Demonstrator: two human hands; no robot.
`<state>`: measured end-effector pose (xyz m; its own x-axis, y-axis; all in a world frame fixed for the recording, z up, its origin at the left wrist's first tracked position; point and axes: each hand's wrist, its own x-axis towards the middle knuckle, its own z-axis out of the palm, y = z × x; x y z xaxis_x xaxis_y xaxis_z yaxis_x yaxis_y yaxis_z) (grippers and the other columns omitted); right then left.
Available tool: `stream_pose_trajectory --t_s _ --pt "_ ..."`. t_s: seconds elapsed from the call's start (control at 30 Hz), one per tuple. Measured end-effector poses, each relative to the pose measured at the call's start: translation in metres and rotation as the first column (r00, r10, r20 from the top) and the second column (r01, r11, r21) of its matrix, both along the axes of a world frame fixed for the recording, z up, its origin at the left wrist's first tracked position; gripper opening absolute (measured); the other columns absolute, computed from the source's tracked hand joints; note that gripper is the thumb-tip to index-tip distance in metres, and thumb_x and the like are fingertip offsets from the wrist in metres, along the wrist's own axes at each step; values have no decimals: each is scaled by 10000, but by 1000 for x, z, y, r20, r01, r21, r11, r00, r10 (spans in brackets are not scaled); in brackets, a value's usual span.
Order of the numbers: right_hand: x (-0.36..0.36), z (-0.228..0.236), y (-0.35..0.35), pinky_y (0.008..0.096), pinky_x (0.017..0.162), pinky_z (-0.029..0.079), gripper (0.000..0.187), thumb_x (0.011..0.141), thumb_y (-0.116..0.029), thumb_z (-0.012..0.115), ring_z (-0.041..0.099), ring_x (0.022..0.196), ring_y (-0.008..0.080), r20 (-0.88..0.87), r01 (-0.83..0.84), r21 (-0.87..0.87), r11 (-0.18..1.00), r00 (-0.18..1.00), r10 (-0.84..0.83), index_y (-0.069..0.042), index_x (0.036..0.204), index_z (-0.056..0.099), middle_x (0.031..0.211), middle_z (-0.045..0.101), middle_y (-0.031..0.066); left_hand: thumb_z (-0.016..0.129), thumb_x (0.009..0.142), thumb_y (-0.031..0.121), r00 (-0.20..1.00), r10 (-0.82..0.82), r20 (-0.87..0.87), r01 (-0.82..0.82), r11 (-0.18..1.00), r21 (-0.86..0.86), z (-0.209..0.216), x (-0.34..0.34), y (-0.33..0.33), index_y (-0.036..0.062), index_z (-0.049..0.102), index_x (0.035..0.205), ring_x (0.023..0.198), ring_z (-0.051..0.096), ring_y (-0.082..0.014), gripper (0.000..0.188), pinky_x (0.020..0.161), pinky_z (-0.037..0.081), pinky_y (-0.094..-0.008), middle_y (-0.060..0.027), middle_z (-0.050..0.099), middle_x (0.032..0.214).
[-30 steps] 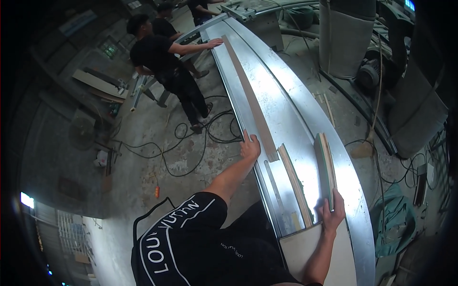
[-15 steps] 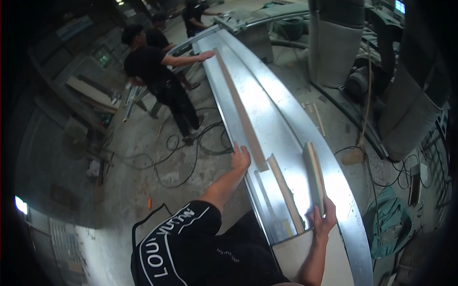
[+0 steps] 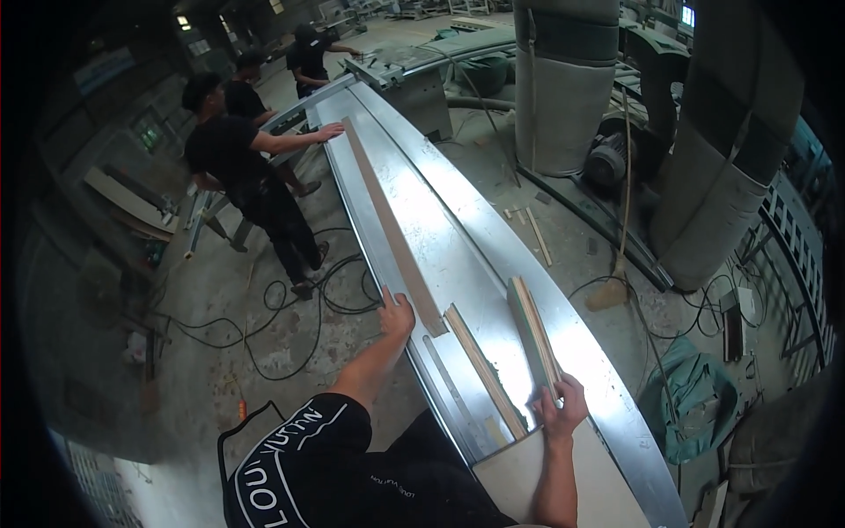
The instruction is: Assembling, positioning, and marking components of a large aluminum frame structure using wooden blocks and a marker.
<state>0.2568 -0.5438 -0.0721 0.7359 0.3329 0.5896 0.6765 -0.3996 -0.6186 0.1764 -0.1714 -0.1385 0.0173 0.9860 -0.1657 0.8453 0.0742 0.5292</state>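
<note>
My right hand [image 3: 564, 406] grips the near end of a plywood strip [image 3: 533, 332] with layered edges, held tilted over the metal table [image 3: 466, 304]. To its left, a second plywood strip [image 3: 486, 368] lies lengthwise on the tabletop, its near end by a pale panel [image 3: 539, 471]. My left hand [image 3: 397, 315] rests on the table's left edge, fingers stretched out and holding nothing. Just right of it is the near end of a long brown strip [image 3: 392, 224], which runs toward the far end. A co-worker's hand [image 3: 330, 131] touches the table beside the strip's far end.
A co-worker [image 3: 251, 158] stands along the left side, with other people beyond. Black cables [image 3: 330, 282] loop over the floor at left. Large wrapped cylinders [image 3: 563, 106], a motor [image 3: 607, 158] and a green cloth [image 3: 691, 396] are on the right.
The whole view has shifted, so the table and people appear farther left. Both hands keep about the same places on the table, the right still gripping the plywood strip.
</note>
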Motion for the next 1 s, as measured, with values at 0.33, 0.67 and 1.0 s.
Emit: stream_pose_trajectory --t_s 0.33,0.67,1.0 --pt "2 -5 -4 343 584 452 144 685 25 638 561 689 257 -13 53 134 990 999 -51 8 631 506 810 580 159 317 853 467 999 39 4 -39 999 7 -9 1 2 304 251 1376 1016 510 -417 551 892 368 -505 -248 463 1146" --pt "10 -17 -11 294 459 407 146 725 63 600 519 571 177 -17 24 151 988 1000 -21 6 625 510 721 560 105 323 852 468 999 39 -5 -39 999 10 -12 2 7 309 259 1373 997 517 -416 548 879 375 -498 -239 469 1130" --pt "1 10 -10 327 589 480 376 596 -101 763 589 651 268 -127 -58 -18 998 990 55 -36 899 551 798 587 129 319 851 471 999 40 16 -40 999 3 -10 -1 0 322 252 1373 991 520 -421 547 878 375 -500 -238 460 1137"
